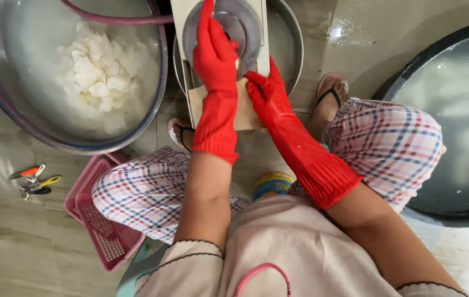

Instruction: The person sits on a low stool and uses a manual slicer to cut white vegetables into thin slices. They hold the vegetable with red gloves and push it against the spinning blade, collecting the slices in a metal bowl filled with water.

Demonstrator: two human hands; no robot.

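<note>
Left hand fingers flat on slicer disc; right hand fingers clasping slicer board edge.

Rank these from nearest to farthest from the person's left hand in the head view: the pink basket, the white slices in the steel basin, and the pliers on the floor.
From the left hand, on the slicer:
1. White slices, in the steel basin to its left.
2. Pink basket, lower left beside the knee.
3. Pliers, on the floor at far left.
</note>
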